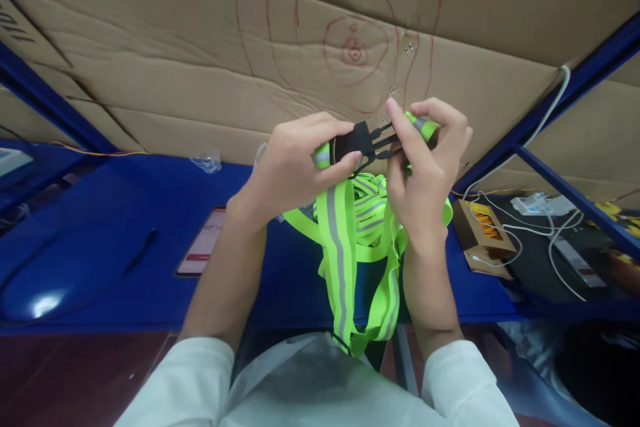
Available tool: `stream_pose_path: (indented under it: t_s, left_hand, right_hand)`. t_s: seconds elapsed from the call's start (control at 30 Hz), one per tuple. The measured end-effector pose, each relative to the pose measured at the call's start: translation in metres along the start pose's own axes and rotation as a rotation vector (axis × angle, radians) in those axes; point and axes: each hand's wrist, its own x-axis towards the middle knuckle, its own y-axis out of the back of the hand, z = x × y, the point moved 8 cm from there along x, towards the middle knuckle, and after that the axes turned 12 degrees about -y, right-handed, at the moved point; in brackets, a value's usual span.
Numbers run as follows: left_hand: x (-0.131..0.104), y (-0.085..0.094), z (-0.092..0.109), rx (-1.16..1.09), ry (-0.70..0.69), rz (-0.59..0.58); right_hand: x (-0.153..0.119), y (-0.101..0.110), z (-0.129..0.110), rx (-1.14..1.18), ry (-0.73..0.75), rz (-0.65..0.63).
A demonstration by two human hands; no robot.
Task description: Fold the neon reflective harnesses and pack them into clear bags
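Between my hands is a black side-release buckle on neon yellow-green webbing with a grey reflective stripe. My left hand (pixel 305 157) pinches the socket half (pixel 352 141) between thumb and fingers. My right hand (pixel 425 160) grips the pronged half (pixel 386 140), its base partly hidden by the fingers. The prong tips sit at the socket's mouth; how deep they reach I cannot tell. Below the buckle, the reflective strap (pixel 339 247) hangs in loops over the table edge toward my lap. A bundle of the same webbing (pixel 369 210) lies on the table behind it.
A phone (pixel 203 240) lies on the blue table (pixel 125 213) beside my left forearm. Cardboard with red drawn rings (pixel 355 50) stands behind. To the right are an open brown box (pixel 483 233), white cables (pixel 530 230) and a blue frame bar (pixel 575 193). A dark cable (pixel 143 250) lies left.
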Motion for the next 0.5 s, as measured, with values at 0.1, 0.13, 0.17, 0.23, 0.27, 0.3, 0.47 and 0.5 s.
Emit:
stream_pose_path:
  t_s: [0.1,0.13,0.17,0.23,0.27,0.3,0.47,0.5]
  left_hand:
    - [-0.002,0.003,-0.002,0.009,-0.013,-0.011]
    - [-0.003,0.004,-0.003,0.022,-0.016,-0.021]
    - [-0.004,0.003,-0.005,0.040,-0.018,-0.035]
    - [-0.007,0.000,-0.008,0.082,-0.024,-0.079]
    - [-0.008,-0.002,-0.010,0.096,-0.033,-0.106]
    - [-0.009,-0.006,-0.011,0.102,-0.045,-0.133]
    - [-0.011,-0.014,-0.012,0.094,-0.083,-0.149]
    - [-0.011,-0.014,-0.012,0.091,-0.082,-0.145]
  right_hand:
    - [-0.004,-0.004,-0.006,-0.028,0.020,-0.014]
    - [-0.005,-0.006,-0.008,-0.041,0.030,-0.015]
    - [-0.005,-0.009,-0.008,-0.055,0.035,-0.022]
    - [-0.005,-0.018,-0.007,-0.079,0.039,-0.049]
    - [-0.005,-0.023,-0.005,-0.086,0.036,-0.067]
    - [-0.005,-0.028,-0.003,-0.090,0.032,-0.086]
    - [-0.004,-0.043,0.007,-0.087,-0.013,-0.090]
    - [-0.004,-0.044,0.009,-0.087,-0.026,-0.084]
